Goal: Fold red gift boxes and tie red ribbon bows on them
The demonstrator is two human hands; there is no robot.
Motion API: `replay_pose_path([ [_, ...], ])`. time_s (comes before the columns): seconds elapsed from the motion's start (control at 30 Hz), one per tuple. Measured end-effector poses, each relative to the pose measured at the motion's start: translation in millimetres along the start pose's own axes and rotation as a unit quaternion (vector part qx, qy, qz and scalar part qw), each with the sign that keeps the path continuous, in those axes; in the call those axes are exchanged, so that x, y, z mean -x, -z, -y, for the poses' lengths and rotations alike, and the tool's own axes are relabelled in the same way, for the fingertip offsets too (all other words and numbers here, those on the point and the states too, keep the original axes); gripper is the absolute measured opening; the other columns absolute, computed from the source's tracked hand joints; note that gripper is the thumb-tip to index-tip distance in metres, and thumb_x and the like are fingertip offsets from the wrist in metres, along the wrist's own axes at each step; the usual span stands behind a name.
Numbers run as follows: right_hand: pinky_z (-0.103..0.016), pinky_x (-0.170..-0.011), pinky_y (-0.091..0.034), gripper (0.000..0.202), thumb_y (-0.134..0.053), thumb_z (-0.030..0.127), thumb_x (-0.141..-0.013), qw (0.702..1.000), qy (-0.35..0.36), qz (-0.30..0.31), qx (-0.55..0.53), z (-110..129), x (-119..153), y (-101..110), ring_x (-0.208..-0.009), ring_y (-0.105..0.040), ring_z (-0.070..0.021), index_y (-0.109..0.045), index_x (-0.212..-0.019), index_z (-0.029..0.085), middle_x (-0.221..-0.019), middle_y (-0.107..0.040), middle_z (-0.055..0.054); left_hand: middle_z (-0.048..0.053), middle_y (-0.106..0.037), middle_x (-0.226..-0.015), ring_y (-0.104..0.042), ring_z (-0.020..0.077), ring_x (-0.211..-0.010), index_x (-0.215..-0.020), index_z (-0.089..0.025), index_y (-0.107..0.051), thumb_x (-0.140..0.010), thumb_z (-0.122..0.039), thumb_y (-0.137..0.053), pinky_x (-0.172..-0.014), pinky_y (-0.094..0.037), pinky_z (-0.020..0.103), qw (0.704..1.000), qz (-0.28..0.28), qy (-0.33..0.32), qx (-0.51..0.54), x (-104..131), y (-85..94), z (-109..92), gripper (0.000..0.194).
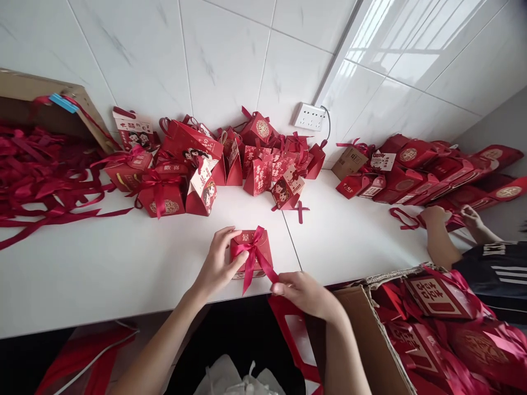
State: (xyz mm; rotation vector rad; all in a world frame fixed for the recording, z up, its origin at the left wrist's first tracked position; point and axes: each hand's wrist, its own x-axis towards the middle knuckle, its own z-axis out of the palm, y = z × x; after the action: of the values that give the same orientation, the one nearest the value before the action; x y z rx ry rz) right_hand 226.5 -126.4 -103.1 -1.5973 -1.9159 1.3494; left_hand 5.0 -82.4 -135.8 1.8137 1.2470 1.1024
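Note:
A small red gift box [262, 240] with gold lettering stands at the table's front edge. Around it runs a dark pink ribbon [250, 270], tied in a bow on top with its tails hanging toward me. My left hand [218, 262] grips the box from its left side, the thumb resting on the bow. Between the fingers of my right hand [302, 291] is the end of the right ribbon tail, drawn out to the lower right of the box. The box's left side is partly hidden by my left hand.
Several red gift boxes [257, 173] stand along the tiled wall. Loose ribbons [49, 175] heap at the left by a carton [41, 82]. An open cardboard carton [362, 323] of boxes is at lower right. A co-worker's hands [438, 216] are near stacked boxes [428, 170]. A power strip [309, 117] hangs on the wall.

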Motion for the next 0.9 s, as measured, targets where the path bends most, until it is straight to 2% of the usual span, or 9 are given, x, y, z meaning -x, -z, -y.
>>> replay_pose_path([
  [0.03, -0.027, -0.062, -0.042, 0.043, -0.048, 0.056, -0.083, 1.000, -0.004, -0.007, 0.019, -0.5, -4.5, 9.3, -0.064, -0.057, -0.0166, -0.058, -0.065, 0.018, -0.066, -0.063, -0.003, 0.008, -0.044, -0.128, -0.042, 0.0236, -0.125, -0.119, -0.025, -0.045, -0.084, -0.037, -0.051, -0.101, -0.042, 0.040, 1.000, -0.005, 0.001, 0.002, -1.2, 2.3, -0.3, 0.037],
  [0.07, -0.028, -0.064, -0.042, 0.044, -0.045, 0.056, -0.085, 0.998, -0.010, -0.046, 0.030, 0.4, -12.2, 17.6, -0.066, -0.058, -0.0169, -0.059, -0.068, 0.018, -0.068, -0.063, -0.004, 0.008, -0.046, -0.126, -0.045, 0.0232, -0.122, -0.117, -0.024, -0.045, -0.082, -0.038, -0.053, -0.096, -0.045, 0.038, 1.000, -0.016, 0.000, 0.003, -2.5, 4.2, -0.4, 0.038],
  [0.17, -0.029, -0.067, -0.043, 0.040, -0.039, 0.052, -0.087, 0.979, 0.006, -0.201, 0.020, 10.4, -49.7, 30.0, -0.072, -0.058, -0.0166, -0.060, -0.081, 0.018, -0.077, -0.064, -0.004, 0.006, -0.053, -0.105, -0.056, 0.0210, -0.099, -0.098, -0.021, -0.048, -0.075, -0.043, -0.059, -0.080, -0.050, 0.033, 0.998, -0.055, 0.016, -0.031, -6.4, 7.6, -1.2, 0.033],
  [0.3, -0.026, -0.058, -0.040, 0.029, -0.055, 0.047, -0.079, 0.977, 0.066, -0.201, 0.018, 27.8, -88.6, 17.7, -0.060, -0.052, -0.0141, -0.058, -0.073, 0.019, -0.065, -0.057, 0.001, -0.003, -0.048, -0.067, -0.050, 0.0133, -0.062, -0.067, -0.021, -0.040, -0.079, -0.044, -0.053, -0.062, -0.043, 0.027, 0.995, -0.020, 0.077, -0.067, -7.6, 7.3, -4.9, 0.029],
  [0.4, -0.025, -0.053, -0.037, 0.031, -0.056, 0.045, -0.079, 0.962, 0.077, -0.262, -0.028, 30.3, -80.3, 2.4, -0.054, -0.045, -0.0118, -0.050, -0.063, 0.020, -0.057, -0.050, 0.003, -0.006, -0.043, -0.057, -0.043, 0.0107, -0.052, -0.065, -0.021, -0.039, -0.084, -0.041, -0.047, -0.053, -0.037, 0.024, 0.993, -0.009, 0.117, -0.006, -3.8, 3.8, -7.6, 0.029],
  [0.5, -0.024, -0.052, -0.035, 0.037, -0.054, 0.049, -0.081, 0.936, 0.052, -0.337, -0.092, 22.6, -55.4, -11.1, -0.052, -0.042, -0.0106, -0.043, -0.060, 0.020, -0.055, -0.045, 0.004, -0.006, -0.046, -0.059, -0.045, 0.0103, -0.053, -0.070, -0.021, -0.045, -0.084, -0.040, -0.049, -0.053, -0.038, 0.022, 0.991, -0.042, 0.115, 0.053, 0.1, -2.3, -8.7, 0.024],
  [0.6, -0.023, -0.053, -0.036, 0.039, -0.055, 0.052, -0.081, 0.918, 0.013, -0.333, -0.217, 10.7, -40.3, -25.9, -0.053, -0.043, -0.0102, -0.045, -0.062, 0.019, -0.055, -0.046, 0.004, -0.004, -0.052, -0.066, -0.048, 0.0104, -0.058, -0.078, -0.020, -0.048, -0.084, -0.037, -0.051, -0.057, -0.041, 0.022, 0.987, -0.086, 0.095, 0.093, 0.2, -9.2, -7.6, 0.018],
  [0.7, -0.023, -0.051, -0.036, 0.042, -0.059, 0.055, -0.077, 0.887, 0.002, -0.301, -0.350, 1.2, -40.7, -40.4, -0.051, -0.041, -0.0090, -0.043, -0.062, 0.020, -0.055, -0.046, 0.004, -0.003, -0.052, -0.069, -0.049, 0.0101, -0.058, -0.081, -0.020, -0.048, -0.083, -0.035, -0.051, -0.056, -0.042, 0.021, 0.982, -0.103, 0.089, 0.130, -2.9, -13.7, -4.5, 0.015],
  [0.9, -0.022, -0.047, -0.030, 0.045, -0.071, 0.048, -0.069, 0.843, 0.032, -0.304, -0.442, -4.0, -44.8, -50.7, -0.046, -0.032, -0.0065, -0.039, -0.056, 0.020, -0.051, -0.039, 0.007, -0.004, -0.047, -0.066, -0.042, 0.0075, -0.050, -0.079, -0.020, -0.048, -0.082, -0.034, -0.051, -0.045, -0.037, 0.018, 0.977, -0.088, 0.089, 0.171, -6.9, -13.3, -0.8, 0.015],
])
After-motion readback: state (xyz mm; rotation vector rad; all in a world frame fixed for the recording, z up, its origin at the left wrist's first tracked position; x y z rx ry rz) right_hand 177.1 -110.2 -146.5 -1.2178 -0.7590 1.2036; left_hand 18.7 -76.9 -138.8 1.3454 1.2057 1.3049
